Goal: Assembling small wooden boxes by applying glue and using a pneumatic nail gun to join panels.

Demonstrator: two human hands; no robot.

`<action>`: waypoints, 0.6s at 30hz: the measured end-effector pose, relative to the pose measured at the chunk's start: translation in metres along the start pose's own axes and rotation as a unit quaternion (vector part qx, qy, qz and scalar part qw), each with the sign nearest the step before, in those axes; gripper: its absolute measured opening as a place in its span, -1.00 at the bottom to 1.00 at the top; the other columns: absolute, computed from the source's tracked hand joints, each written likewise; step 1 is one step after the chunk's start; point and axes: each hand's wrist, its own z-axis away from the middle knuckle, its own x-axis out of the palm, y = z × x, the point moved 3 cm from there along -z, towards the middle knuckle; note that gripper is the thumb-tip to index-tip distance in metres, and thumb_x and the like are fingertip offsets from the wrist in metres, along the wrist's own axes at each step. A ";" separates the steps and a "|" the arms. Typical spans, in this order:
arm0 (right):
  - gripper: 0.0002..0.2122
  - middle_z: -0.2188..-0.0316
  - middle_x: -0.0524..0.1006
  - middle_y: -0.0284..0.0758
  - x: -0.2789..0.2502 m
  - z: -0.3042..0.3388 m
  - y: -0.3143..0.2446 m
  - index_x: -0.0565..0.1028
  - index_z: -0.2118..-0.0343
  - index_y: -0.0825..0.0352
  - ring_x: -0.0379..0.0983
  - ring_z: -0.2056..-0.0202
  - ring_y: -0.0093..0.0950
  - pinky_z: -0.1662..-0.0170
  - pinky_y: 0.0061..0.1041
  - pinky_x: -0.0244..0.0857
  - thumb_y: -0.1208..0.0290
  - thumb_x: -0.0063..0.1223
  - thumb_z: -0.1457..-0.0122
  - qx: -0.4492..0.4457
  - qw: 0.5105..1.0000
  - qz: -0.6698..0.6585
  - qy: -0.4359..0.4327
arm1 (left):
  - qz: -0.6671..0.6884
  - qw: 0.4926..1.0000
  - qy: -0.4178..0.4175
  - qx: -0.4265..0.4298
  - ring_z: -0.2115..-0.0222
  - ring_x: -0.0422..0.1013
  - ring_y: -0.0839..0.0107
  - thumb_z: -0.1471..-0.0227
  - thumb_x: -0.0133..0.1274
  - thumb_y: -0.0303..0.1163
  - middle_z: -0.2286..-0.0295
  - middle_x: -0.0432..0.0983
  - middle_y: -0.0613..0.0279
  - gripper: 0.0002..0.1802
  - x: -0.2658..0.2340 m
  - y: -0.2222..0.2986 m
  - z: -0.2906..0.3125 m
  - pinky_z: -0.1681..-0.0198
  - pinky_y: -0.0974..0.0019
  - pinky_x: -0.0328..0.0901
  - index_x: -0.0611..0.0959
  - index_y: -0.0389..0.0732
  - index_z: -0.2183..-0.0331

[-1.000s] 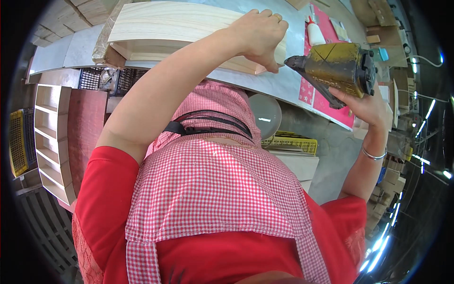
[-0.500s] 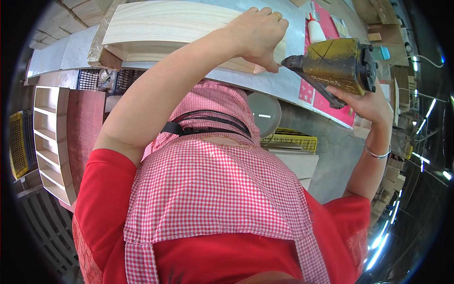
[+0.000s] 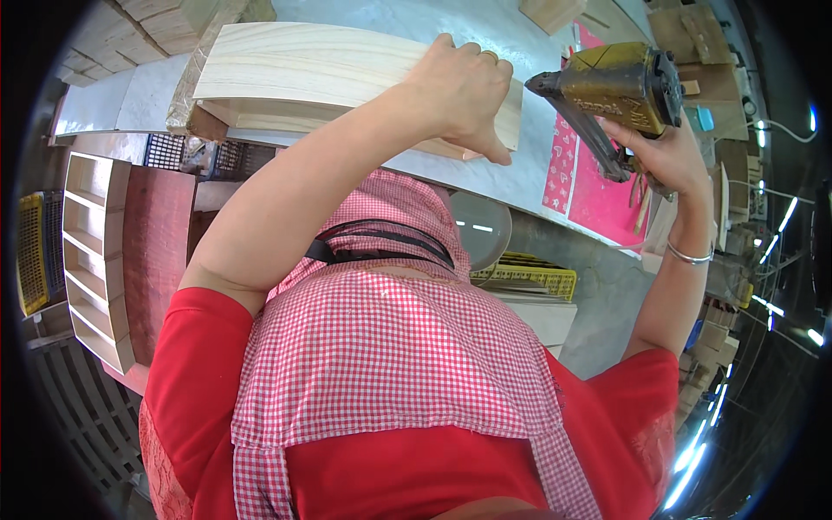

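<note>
A long pale wooden box (image 3: 312,65) lies on the grey-white worktop, its hollow side facing me. My left hand (image 3: 464,91) grips its right end, fingers over the top board and thumb down at the near edge. In my right hand (image 3: 663,152) is a worn yellow and black nail gun (image 3: 607,82), its nose pointing left. The nose sits just off the box's right end, with a small gap. My right fingers wrap the gun's handle and are partly hidden behind it.
Left of me stands a pale compartmented wooden rack (image 3: 91,260) beside a reddish board (image 3: 156,251). A wooden block (image 3: 195,95) touches the box's left end. Pink patterned sheet (image 3: 598,204) covers the worktop's right part. Below are a round stool (image 3: 478,227) and a yellow crate (image 3: 537,276).
The nail gun's nose has moved away from the near corner by my left thumb, toward the far side. My left hand keeps its grip on the box; the whole view has shifted slightly.
</note>
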 end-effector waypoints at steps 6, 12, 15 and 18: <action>-0.55 0.21 0.62 -0.29 0.002 -0.009 0.001 0.51 0.09 0.44 0.50 0.20 -0.54 0.08 -0.47 0.38 0.31 0.41 0.00 -0.017 1.000 0.002 -0.009 | 0.003 1.000 -0.019 -0.007 0.23 0.49 0.14 0.42 0.30 0.28 0.36 0.57 0.03 -0.13 -0.002 0.000 -0.001 0.13 0.10 0.30 0.58 -0.34 0.27; -0.54 0.21 0.62 -0.31 0.001 -0.012 -0.001 0.51 0.09 0.42 0.50 0.20 -0.54 0.07 -0.47 0.38 0.30 0.41 0.00 -0.004 1.000 0.013 -0.002 | 0.002 1.000 -0.017 -0.012 0.22 0.49 0.15 0.42 0.31 0.26 0.34 0.57 0.03 -0.12 -0.001 0.000 -0.001 0.09 0.11 0.29 0.58 -0.34 0.24; -0.53 0.20 0.62 -0.31 0.001 -0.019 -0.003 0.51 0.07 0.40 0.50 0.19 -0.55 0.07 -0.47 0.38 0.29 0.42 0.01 -0.015 0.999 0.018 -0.025 | 0.002 1.000 -0.015 -0.016 0.22 0.49 0.13 0.43 0.30 0.28 0.33 0.57 0.03 -0.10 0.000 -0.002 0.000 0.07 0.10 0.28 0.58 -0.34 0.24; -0.54 0.21 0.62 -0.30 -0.004 -0.017 -0.022 0.51 0.08 0.39 0.50 0.20 -0.56 0.08 -0.48 0.39 0.32 0.43 0.02 0.123 0.990 0.049 -0.051 | 0.005 1.000 -0.012 -0.003 0.22 0.48 0.11 0.45 0.30 0.32 0.32 0.57 0.03 -0.06 -0.001 0.001 0.001 0.06 0.08 0.28 0.58 -0.35 0.23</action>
